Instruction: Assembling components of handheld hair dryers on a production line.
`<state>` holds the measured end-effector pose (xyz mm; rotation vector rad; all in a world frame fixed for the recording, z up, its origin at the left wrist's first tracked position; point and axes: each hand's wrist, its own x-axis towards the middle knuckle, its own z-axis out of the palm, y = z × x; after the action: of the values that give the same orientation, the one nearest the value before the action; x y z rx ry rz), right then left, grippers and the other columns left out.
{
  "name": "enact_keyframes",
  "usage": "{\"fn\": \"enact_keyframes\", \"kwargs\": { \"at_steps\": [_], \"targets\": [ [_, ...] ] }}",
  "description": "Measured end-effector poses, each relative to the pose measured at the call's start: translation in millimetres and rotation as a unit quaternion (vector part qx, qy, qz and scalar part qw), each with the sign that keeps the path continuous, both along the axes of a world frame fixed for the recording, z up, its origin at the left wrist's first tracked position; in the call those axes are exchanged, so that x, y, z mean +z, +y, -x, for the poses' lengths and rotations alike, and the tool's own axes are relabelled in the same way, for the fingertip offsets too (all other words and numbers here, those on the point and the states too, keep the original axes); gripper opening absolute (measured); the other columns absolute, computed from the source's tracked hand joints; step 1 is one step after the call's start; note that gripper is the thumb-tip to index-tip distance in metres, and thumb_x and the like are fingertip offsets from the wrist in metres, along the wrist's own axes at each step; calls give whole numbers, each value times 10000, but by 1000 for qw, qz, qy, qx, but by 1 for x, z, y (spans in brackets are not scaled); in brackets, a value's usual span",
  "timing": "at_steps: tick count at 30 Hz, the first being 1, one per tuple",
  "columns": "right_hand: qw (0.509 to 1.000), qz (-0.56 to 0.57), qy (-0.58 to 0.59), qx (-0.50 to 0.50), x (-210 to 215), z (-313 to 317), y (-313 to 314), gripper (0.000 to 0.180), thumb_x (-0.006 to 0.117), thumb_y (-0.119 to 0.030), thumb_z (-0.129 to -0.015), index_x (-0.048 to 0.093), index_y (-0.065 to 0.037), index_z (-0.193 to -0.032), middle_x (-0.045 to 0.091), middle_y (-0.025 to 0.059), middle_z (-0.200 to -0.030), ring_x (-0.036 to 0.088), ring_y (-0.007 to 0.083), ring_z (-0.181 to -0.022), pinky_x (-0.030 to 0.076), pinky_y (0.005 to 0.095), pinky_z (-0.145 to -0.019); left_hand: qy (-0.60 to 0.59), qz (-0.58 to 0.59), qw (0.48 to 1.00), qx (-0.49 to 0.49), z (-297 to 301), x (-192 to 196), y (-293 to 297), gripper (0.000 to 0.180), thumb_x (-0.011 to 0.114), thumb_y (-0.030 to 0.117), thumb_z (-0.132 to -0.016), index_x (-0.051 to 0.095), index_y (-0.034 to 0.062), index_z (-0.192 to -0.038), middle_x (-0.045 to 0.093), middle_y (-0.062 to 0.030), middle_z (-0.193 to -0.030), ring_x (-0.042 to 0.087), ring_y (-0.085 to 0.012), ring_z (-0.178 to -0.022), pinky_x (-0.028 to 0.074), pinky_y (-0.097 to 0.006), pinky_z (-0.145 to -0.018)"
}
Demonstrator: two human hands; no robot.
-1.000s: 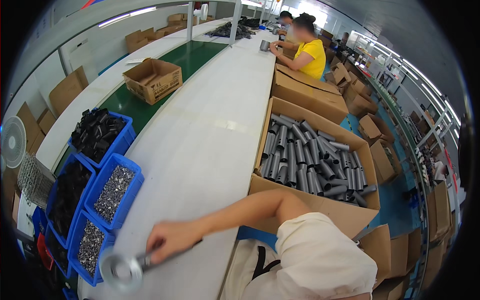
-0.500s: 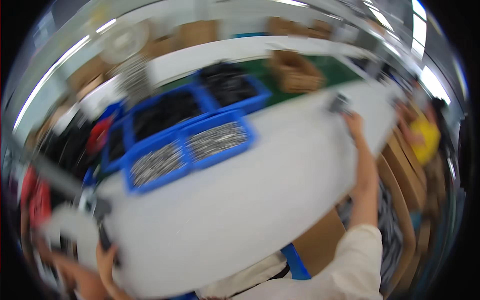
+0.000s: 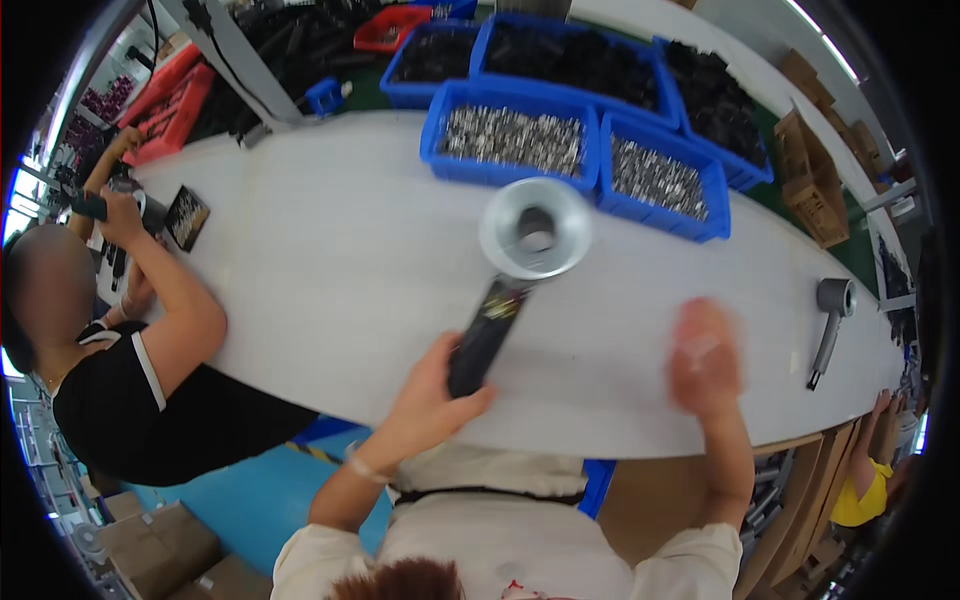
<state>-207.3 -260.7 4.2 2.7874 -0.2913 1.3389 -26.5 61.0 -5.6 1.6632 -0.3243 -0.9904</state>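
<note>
My left hand (image 3: 428, 408) is closed around the black handle of a hair dryer body (image 3: 537, 240). Its round silver-grey head faces up, with a dark opening in the middle, and hangs over the white table just in front of the blue bins. Over the table to the right, my right hand (image 3: 706, 358) is smeared by motion; whether it holds anything is unclear. Farther right, a second grey hair dryer body (image 3: 836, 300) lies on the table, its handle toward the near edge, apart from my hand.
Blue bins (image 3: 665, 215) of small metal parts stand along the back, with bins of black parts (image 3: 575, 62) behind. A brown carton (image 3: 810, 185) is at the back right. At left, a co-worker's arm (image 3: 180, 275) reaches over the table by a small dark tray (image 3: 187, 218).
My view has swung left. My left hand has brought the hair dryer body from the left to the middle. My right hand has come away from the grey piece at the right.
</note>
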Motion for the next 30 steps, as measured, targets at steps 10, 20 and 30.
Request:
{"fn": "enact_keyframes", "kwargs": {
  "at_steps": [10, 20, 30],
  "targets": [
    [835, -219, 332, 381, 1, -111, 125, 162, 710, -49, -742, 695, -85, -898, 621, 47, -939, 549, 263, -1061, 310, 536, -1033, 216, 158, 958, -104, 7, -52, -9, 267, 589, 100, -880, 507, 2, -1115, 570, -28, -869, 500, -86, -611, 406, -238, -542],
    [883, -140, 277, 352, -15, -107, 148, 155, 697, -52, -705, 585, -43, -812, 539, 64, -872, 548, 264, -983, 366, 537, -977, 309, 239, 918, -61, 14, -53, -2, 332, 363, 141, -943, 468, -4, -1222, 517, -48, -878, 424, -83, -606, 362, -239, -520],
    [922, -104, 256, 272, -20, -90, 164, 372, 761, -88, -605, 562, -53, -918, 507, 100, -930, 526, 313, -938, 369, 532, -931, 388, 260, 884, -17, 13, -57, -4, 355, 371, 171, -965, 445, -18, -1256, 474, -15, -748, 400, -77, -577, 336, -232, -506]
  ]
}}
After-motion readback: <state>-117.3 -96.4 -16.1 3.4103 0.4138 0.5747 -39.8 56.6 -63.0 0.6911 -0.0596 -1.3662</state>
